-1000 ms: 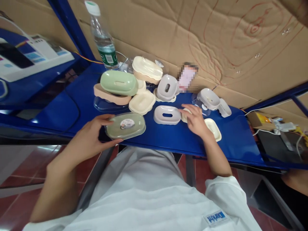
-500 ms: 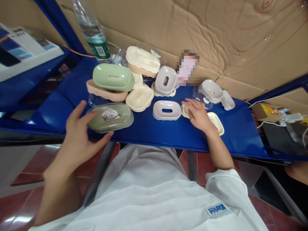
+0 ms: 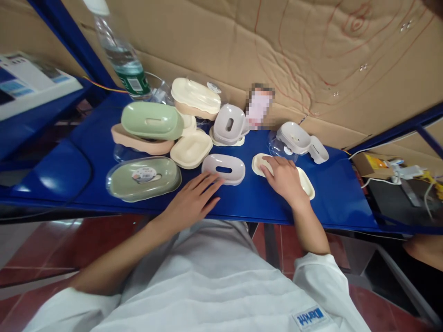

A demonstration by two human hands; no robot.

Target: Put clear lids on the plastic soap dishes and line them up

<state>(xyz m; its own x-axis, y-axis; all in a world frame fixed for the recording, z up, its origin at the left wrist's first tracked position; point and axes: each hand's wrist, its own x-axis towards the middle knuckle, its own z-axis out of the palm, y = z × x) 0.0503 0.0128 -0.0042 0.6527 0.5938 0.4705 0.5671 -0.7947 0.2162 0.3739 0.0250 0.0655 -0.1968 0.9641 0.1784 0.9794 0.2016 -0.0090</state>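
Observation:
My left hand point(image 3: 195, 198) reaches to the near edge of a pale lilac soap dish point(image 3: 238, 173) with a slot in its middle. Its fingers are stretched out and hold nothing; whether they touch the rim I cannot tell. My right hand point(image 3: 284, 177) lies with loosely spread fingers over a cream tray piece point(image 3: 259, 165), partly covering it. Another cream piece point(image 3: 306, 183) shows beyond the right wrist. Left of my left hand lies a green dish under a clear, labelled cover point(image 3: 119, 180).
Behind are a green dish point(image 3: 145, 121) on a peach base point(image 3: 141, 142), a cream lid point(image 3: 191, 148), a lilac dish point(image 3: 223, 122), stacked cream pieces point(image 3: 194, 97) and a water bottle point(image 3: 126, 69). Lilac parts point(image 3: 294, 136) lie at the right. Cardboard point(image 3: 207, 37) backs the blue table point(image 3: 332, 198).
My left hand has moved right, from the clear-covered green dish to the lilac dish. My right hand stays over the cream piece. The camera view has shifted slightly.

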